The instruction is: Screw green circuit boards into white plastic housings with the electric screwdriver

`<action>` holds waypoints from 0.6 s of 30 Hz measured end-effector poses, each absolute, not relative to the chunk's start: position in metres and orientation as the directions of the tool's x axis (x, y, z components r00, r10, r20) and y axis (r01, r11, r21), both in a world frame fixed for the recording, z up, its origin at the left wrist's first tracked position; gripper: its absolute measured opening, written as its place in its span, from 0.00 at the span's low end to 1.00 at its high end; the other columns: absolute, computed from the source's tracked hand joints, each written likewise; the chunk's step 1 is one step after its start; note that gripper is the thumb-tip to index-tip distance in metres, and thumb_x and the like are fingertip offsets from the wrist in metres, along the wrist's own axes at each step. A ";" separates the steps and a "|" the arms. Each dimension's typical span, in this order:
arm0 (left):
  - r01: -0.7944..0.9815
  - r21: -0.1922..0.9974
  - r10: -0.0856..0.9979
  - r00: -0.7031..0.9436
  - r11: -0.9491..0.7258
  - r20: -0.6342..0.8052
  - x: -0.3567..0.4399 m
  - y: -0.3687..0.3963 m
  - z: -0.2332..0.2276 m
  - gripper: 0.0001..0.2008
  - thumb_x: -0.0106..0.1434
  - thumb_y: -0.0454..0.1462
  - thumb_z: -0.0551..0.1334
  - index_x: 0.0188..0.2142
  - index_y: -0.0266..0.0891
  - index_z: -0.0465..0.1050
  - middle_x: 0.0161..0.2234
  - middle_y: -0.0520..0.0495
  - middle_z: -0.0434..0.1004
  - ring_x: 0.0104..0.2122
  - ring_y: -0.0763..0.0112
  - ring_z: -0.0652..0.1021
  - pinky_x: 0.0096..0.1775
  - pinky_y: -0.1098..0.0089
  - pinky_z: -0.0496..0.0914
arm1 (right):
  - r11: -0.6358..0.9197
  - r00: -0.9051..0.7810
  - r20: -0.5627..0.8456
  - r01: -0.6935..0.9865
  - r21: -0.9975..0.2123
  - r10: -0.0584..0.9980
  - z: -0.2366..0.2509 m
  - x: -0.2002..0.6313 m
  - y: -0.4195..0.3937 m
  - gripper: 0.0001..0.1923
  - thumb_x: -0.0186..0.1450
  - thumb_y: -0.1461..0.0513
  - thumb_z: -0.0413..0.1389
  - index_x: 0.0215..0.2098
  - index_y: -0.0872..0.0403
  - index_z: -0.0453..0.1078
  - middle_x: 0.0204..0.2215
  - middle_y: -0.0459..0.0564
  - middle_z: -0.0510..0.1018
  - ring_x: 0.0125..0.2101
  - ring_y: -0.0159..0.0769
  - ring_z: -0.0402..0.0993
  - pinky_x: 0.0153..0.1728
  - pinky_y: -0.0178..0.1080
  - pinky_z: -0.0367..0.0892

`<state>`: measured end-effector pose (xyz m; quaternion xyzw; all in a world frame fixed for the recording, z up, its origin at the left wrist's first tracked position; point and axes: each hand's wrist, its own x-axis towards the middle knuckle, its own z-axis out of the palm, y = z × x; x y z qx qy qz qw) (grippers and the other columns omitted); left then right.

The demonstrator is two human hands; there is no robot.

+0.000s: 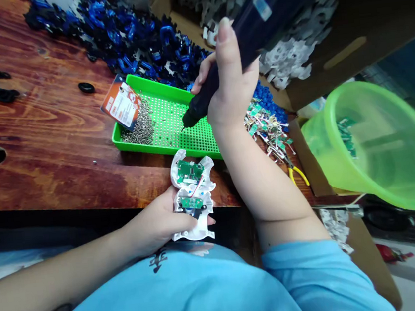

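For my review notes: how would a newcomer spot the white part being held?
Start at the green perforated tray on the wooden table; just below its near edge, the left hand grips a white plastic shell. Unlike the blue parts and white parts heaped behind, it carries two small green circuit boards.

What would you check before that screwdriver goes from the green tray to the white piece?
1. Left hand grips the white shell: ok.
2. Green boards inside the shell face up: ok.
3. Right hand holds the electric screwdriver firmly: ok.
4. Bit tip over the green tray: ok.
5. Screw on the bit: cannot tell.
6. Screws left in the tray: ok.
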<state>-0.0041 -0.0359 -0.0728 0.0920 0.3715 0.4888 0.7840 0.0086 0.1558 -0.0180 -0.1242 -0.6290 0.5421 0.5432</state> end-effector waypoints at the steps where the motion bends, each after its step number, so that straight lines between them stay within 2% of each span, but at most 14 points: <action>1: -0.695 0.508 0.832 0.246 0.508 -0.497 -0.004 -0.036 -0.072 0.23 0.46 0.25 0.68 0.42 0.41 0.73 0.35 0.50 0.82 0.40 0.58 0.82 0.36 0.66 0.76 | 0.388 -0.383 0.545 -0.415 -0.823 0.746 -0.017 0.009 0.155 0.15 0.62 0.48 0.57 0.28 0.47 0.61 0.16 0.37 0.64 0.14 0.30 0.62 0.18 0.37 0.61; 3: -0.688 0.513 0.827 0.241 0.514 -0.507 -0.004 -0.036 -0.071 0.22 0.46 0.26 0.69 0.42 0.41 0.73 0.35 0.49 0.82 0.40 0.57 0.82 0.37 0.65 0.76 | 0.393 -0.404 0.539 -0.391 -0.832 0.739 -0.016 0.010 0.154 0.16 0.61 0.47 0.57 0.28 0.47 0.61 0.16 0.37 0.64 0.14 0.31 0.63 0.18 0.38 0.62; 8: -0.686 0.521 0.832 0.234 0.508 -0.503 -0.004 -0.036 -0.070 0.22 0.46 0.26 0.69 0.41 0.40 0.74 0.35 0.48 0.82 0.39 0.56 0.82 0.38 0.64 0.75 | 0.383 -0.392 0.549 -0.427 -0.819 0.738 -0.019 0.010 0.155 0.11 0.63 0.52 0.57 0.28 0.46 0.62 0.16 0.37 0.64 0.15 0.30 0.63 0.18 0.37 0.61; 13: -0.683 0.542 0.845 0.217 0.489 -0.490 -0.004 -0.036 -0.070 0.20 0.47 0.26 0.68 0.41 0.40 0.74 0.35 0.49 0.82 0.39 0.58 0.82 0.39 0.64 0.75 | 0.404 -0.368 0.576 -0.448 -0.798 0.730 -0.024 0.005 0.159 0.18 0.59 0.43 0.59 0.27 0.45 0.63 0.15 0.36 0.63 0.14 0.28 0.61 0.16 0.38 0.61; 18: -0.685 0.549 0.846 0.193 0.480 -0.498 -0.003 -0.037 -0.069 0.19 0.46 0.25 0.67 0.38 0.40 0.75 0.33 0.50 0.82 0.38 0.59 0.82 0.39 0.66 0.74 | 0.500 -0.171 0.646 -0.498 -0.708 0.744 -0.007 0.013 0.148 0.07 0.61 0.55 0.55 0.29 0.47 0.64 0.15 0.35 0.62 0.14 0.25 0.59 0.15 0.33 0.58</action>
